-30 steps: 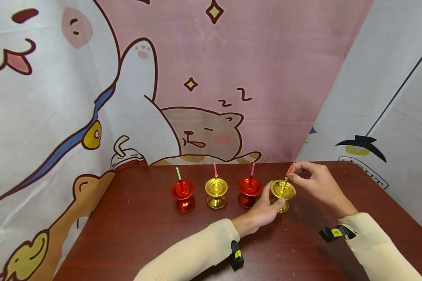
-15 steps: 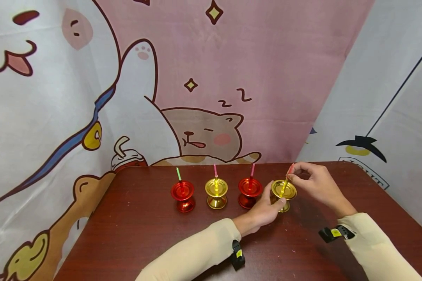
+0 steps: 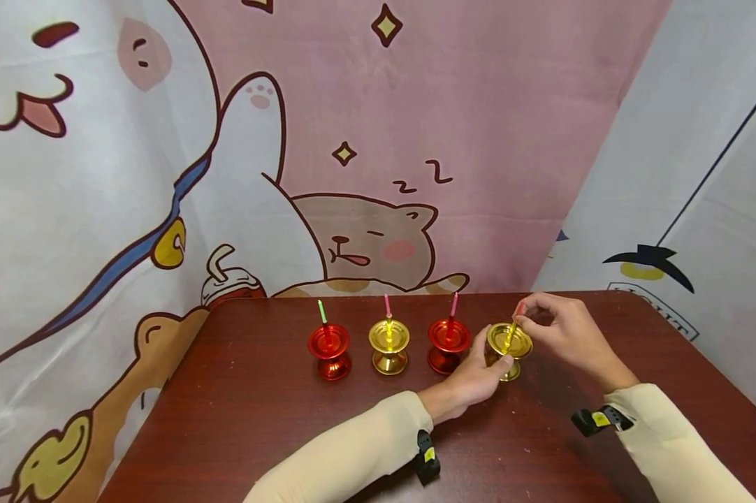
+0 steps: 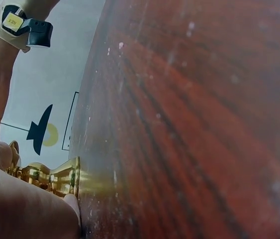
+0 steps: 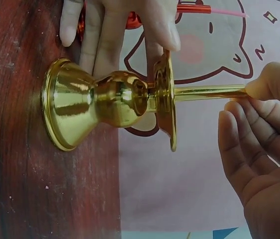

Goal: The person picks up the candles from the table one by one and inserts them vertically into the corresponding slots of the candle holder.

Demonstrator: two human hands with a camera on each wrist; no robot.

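Observation:
A gold candle holder (image 3: 497, 340) stands upright on the table at the right end of a row. My left hand (image 3: 472, 381) grips it from the left, thumb in front, by its dish and stem. In the right wrist view that holder (image 5: 120, 97) has a thin gold tube (image 5: 207, 93) rising from its dish. My right hand (image 3: 569, 332) pinches a small red candle (image 3: 520, 307) at the tube's top. The fingers hide the candle's lower end, so I cannot tell how deep it sits. The left wrist view shows the holder's foot (image 4: 65, 178) on the table.
To the left stand a red holder (image 3: 448, 337) with a pink candle, a gold holder (image 3: 388, 337) with a pink candle, and a red holder (image 3: 328, 341) with a green candle. Behind the brown table (image 3: 258, 419) hangs a cartoon-printed cloth (image 3: 491, 140).
My right hand has come down very slightly with the red candle at the gold tube. The gold holder has shifted a touch to the right. My left hand keeps its grip.

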